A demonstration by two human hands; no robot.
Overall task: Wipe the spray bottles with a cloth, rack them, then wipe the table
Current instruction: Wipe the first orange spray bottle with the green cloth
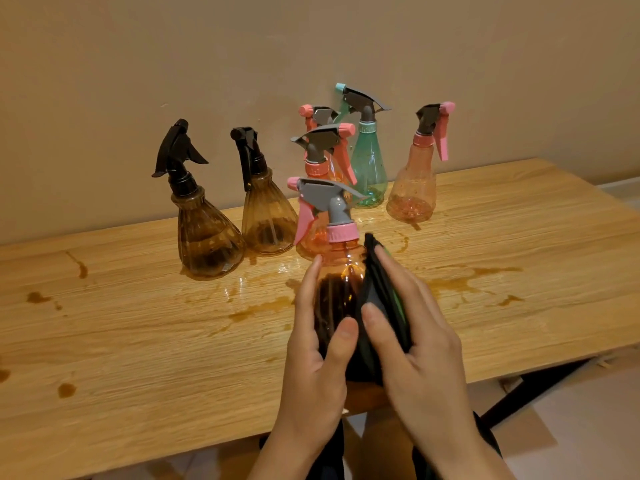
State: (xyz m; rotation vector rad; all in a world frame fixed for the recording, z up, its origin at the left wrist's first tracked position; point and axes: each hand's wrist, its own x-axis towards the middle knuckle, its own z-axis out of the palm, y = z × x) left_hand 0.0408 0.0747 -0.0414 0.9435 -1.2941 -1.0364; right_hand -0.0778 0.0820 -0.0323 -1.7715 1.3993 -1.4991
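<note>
Surface (104, 341) is stained with brown spills. Two brown bottles (207, 237) stand upright at left. Centre front, near the edge: left hand (311, 358) grips orange bottle (341, 278) round its body. Right hand (426, 348) pinches folded dark cloth (381, 299), pressed to the bottle's right side.

A plain beige wall (242, 64) fills the back of the room, with a few small scuff marks (162, 105) on its left half. At the far right a paler band (623, 184) runs along its foot. Lower right, the floor (595, 438) is pale and smooth, partly in shadow.
</note>
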